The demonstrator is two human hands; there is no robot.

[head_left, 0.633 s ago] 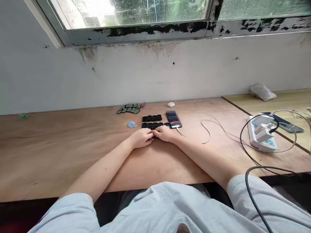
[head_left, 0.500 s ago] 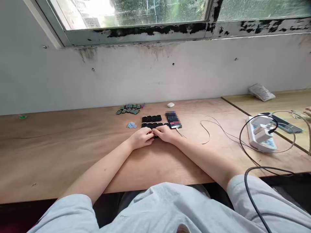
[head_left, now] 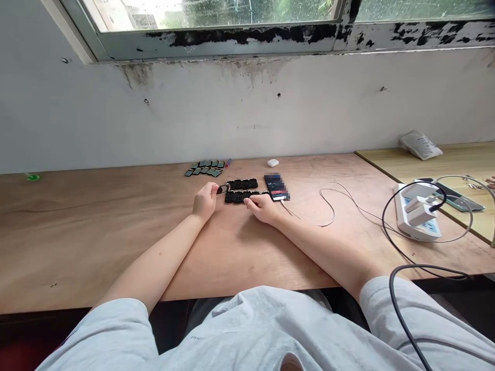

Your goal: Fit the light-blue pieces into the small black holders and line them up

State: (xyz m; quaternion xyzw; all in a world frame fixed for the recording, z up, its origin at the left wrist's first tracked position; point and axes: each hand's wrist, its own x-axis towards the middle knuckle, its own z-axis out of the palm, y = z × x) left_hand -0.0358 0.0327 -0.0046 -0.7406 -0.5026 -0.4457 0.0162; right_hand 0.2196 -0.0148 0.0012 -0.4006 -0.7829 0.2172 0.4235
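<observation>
My left hand (head_left: 204, 202) is closed on a small dark piece with a pale curved edge (head_left: 223, 189), raised by the left end of the black parts. These small square black parts lie in two rows, a back row (head_left: 243, 184) and a front row (head_left: 236, 197). At the front row's right side, my right hand (head_left: 262, 207) has its thumb and fingers pressed together. Whatever it may hold is hidden. Near its fingertips lies a phone (head_left: 275, 186) with a white cable plugged in.
Several green, card-like pieces (head_left: 204, 168) lie at the back beside a small purple item (head_left: 228, 163). A white case (head_left: 273, 163) sits near the wall. On the right are a power strip (head_left: 402, 219) with looping cables, a second phone (head_left: 460, 200) and another person's hand (head_left: 491, 181).
My hands have come apart; the left has moved left and up with the dark piece. The pale blue pieces beside the rows are now covered by my left hand.
</observation>
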